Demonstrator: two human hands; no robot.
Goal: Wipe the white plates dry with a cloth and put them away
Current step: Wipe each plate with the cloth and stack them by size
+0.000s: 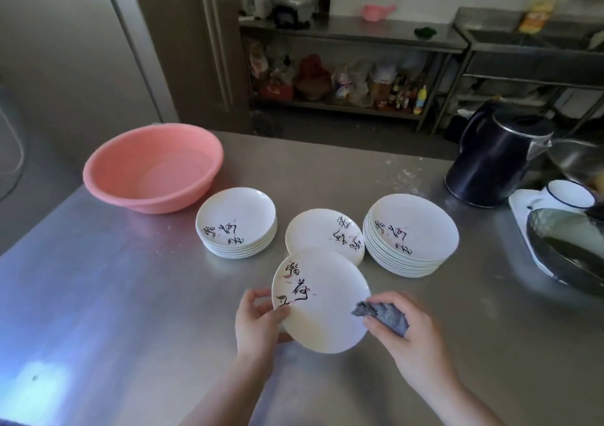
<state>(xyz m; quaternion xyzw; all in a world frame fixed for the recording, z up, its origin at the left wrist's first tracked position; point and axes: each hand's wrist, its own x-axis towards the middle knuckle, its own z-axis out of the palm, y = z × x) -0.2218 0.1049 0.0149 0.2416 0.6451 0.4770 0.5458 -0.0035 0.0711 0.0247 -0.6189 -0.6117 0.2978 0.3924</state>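
Note:
My left hand (pixel 258 319) grips the left rim of a white plate (pixel 327 308) with black brush lettering, held tilted above the steel table. My right hand (pixel 405 334) holds a bunched grey cloth (pixel 382 314) against the plate's right edge. A single plate (pixel 322 233) lies just behind it on the table. A stack of several plates (pixel 237 224) stands to the left, and a taller stack (pixel 413 234) stands to the right.
An empty pink basin (pixel 114 177) sits at the back left of the steel table (pixel 114 295). A dark kettle (pixel 493 164) stands at the back right. At the right edge lie a white tray (pixel 519 203), a cup and a dark wok (pixel 572 249).

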